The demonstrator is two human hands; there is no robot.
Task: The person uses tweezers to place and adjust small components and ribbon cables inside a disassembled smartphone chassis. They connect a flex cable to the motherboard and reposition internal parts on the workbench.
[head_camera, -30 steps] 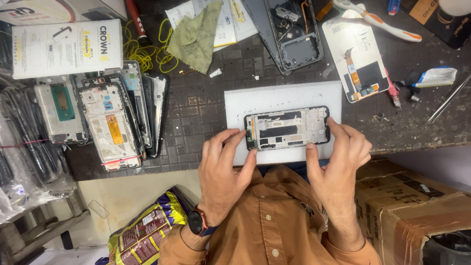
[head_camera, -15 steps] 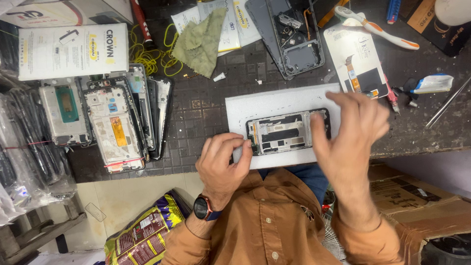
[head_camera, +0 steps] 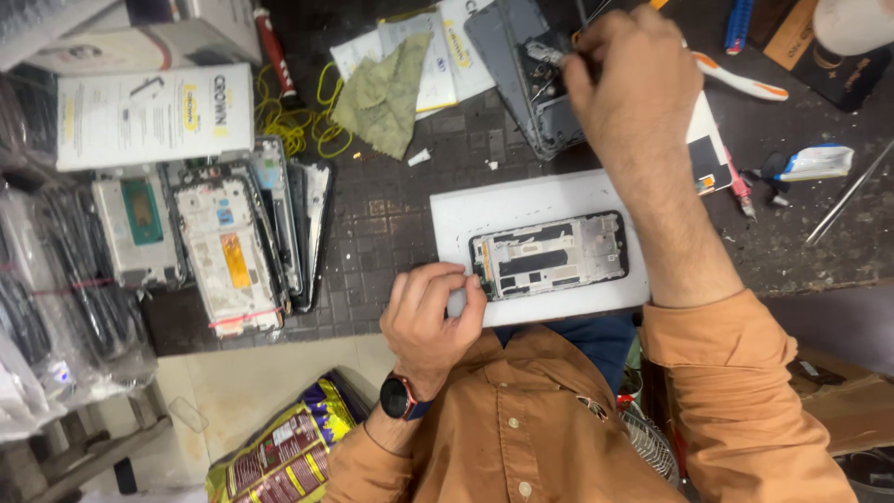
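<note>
The phone frame [head_camera: 549,255] lies flat on a white pad [head_camera: 521,200] on the counter [head_camera: 391,224]. The left hand [head_camera: 430,315], fingers curled together, touches its left end. The right hand [head_camera: 633,79] reaches into a grey back cover [head_camera: 521,70] farther away, fingers pinched on something too small to tell.

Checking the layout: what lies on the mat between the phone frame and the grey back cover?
Head view: mostly bare white mat and dark benchtop separate the phone frame from the grey back cover; nothing else there.

Single view: head-worn camera, looking straight down, close above the dark desk [head_camera: 391,214]; wearer's chest and both forearms fill the lower frame.
</note>
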